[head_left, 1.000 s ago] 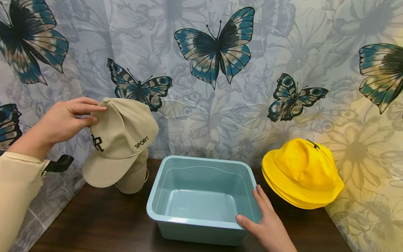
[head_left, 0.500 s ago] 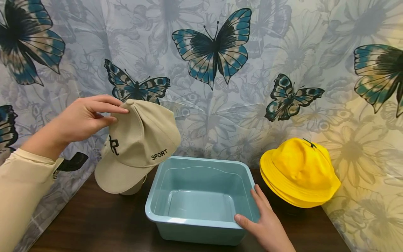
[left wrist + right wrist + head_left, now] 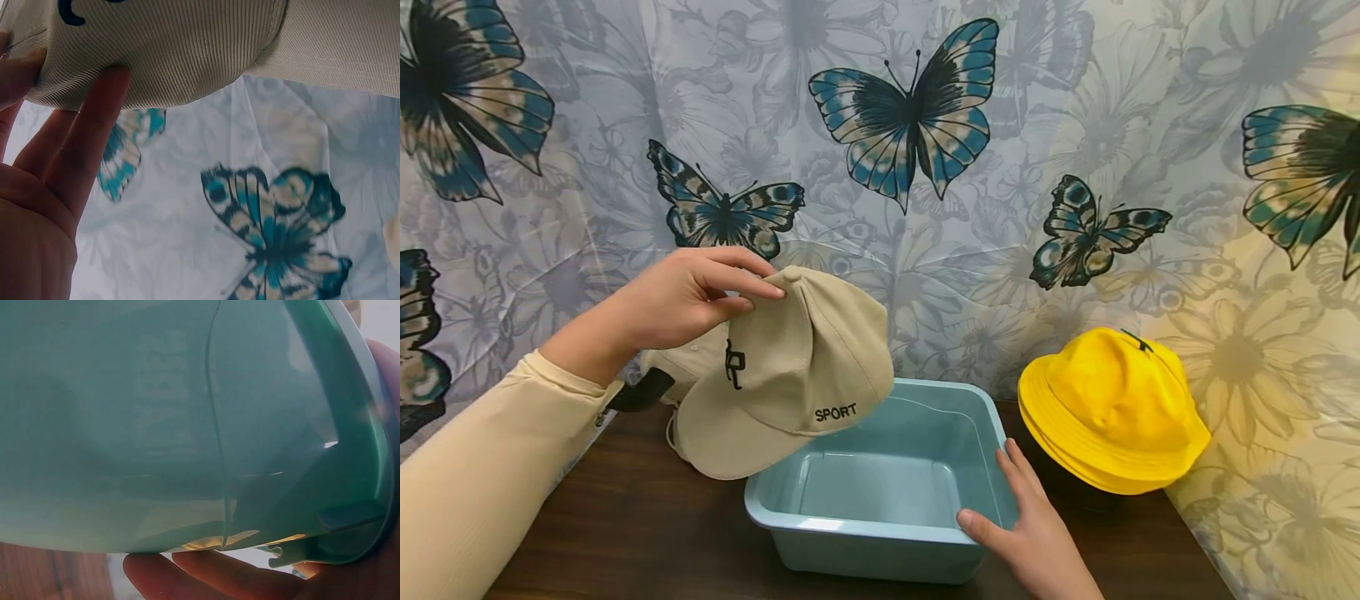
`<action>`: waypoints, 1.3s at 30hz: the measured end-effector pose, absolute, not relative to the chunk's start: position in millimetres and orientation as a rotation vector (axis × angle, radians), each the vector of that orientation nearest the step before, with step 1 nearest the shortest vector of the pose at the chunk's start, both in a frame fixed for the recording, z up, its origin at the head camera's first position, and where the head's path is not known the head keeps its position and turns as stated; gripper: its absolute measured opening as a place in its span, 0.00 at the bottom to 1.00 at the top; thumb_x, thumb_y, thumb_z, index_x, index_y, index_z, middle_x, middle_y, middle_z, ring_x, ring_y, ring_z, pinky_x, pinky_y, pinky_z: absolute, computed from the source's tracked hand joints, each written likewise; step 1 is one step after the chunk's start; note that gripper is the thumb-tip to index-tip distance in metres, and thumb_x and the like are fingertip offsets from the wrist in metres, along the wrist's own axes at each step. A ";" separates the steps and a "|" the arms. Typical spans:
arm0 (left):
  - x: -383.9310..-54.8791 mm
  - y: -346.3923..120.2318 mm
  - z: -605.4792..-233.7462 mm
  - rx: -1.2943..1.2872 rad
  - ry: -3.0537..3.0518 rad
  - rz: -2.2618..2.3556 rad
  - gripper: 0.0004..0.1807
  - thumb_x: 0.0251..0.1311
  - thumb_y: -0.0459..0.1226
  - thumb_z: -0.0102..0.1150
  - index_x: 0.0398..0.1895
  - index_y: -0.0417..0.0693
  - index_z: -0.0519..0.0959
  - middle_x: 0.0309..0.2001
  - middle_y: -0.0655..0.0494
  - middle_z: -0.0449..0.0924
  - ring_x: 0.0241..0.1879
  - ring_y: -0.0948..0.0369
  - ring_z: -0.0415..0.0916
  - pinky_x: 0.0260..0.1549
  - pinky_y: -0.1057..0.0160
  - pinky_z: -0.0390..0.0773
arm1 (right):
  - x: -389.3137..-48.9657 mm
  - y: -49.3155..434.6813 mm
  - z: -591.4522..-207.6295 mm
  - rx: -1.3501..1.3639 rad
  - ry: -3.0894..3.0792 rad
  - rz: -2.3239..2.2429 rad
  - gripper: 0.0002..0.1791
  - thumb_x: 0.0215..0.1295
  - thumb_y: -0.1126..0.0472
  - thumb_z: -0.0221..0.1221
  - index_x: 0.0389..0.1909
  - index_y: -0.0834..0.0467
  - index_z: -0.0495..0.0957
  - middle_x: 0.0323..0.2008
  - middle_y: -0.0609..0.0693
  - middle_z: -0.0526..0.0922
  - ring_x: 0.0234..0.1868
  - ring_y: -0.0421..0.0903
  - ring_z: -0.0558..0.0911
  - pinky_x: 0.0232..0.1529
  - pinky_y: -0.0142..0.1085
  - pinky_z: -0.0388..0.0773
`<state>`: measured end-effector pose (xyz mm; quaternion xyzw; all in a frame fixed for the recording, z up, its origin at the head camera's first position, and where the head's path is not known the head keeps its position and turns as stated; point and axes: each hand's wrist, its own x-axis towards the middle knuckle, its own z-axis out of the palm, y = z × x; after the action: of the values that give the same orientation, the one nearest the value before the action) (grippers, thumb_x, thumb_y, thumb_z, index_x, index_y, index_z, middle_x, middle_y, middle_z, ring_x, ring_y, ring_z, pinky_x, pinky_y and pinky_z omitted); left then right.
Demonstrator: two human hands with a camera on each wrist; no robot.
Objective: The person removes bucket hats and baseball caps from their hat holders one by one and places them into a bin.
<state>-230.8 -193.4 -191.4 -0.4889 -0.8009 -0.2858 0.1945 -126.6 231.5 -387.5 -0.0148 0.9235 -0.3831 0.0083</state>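
Observation:
My left hand [image 3: 677, 296] pinches the crown of a beige baseball cap [image 3: 805, 358] with "SPORT" lettering between thumb and fingers. The cap hangs brim down over the left rim of a light blue plastic tub [image 3: 880, 533], and the tub's visible floor is bare. The left wrist view shows fingers [image 3: 94, 131] against the cap's ribbed cloth [image 3: 162, 50]. My right hand [image 3: 1037, 533] holds the tub's near right corner, thumb over the front rim and fingers along the right side. Its fingers [image 3: 206, 575] lie against the outer wall in the right wrist view.
Yellow bucket hats [image 3: 1112, 408], apparently stacked, sit on a dark stand right of the tub. Another beige cap [image 3: 681, 367] stands behind my left forearm, partly hidden. All rest on a dark wooden table [image 3: 647, 533] before a butterfly-patterned cloth [image 3: 917, 250].
My left hand has carried the beige cap rightward and slightly down, from in front of the other cap to over the tub's left rim. The right hand stays at the tub's corner.

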 end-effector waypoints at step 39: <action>-257.0 -51.6 -269.7 -1.727 -2.437 -0.600 0.27 0.63 0.19 0.50 0.53 0.55 0.86 0.55 0.62 0.77 0.53 0.64 0.75 0.44 0.68 0.75 | -128.4 232.7 -389.6 -0.058 2.882 -1.208 0.56 0.60 0.34 0.63 0.79 0.60 0.49 0.79 0.53 0.37 0.75 0.64 0.50 0.63 0.68 0.57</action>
<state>-257.0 -51.6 -269.7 -0.5663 -0.7990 -0.1967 0.0475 -128.4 232.7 -389.6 -0.0187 0.9221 -0.3865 0.0080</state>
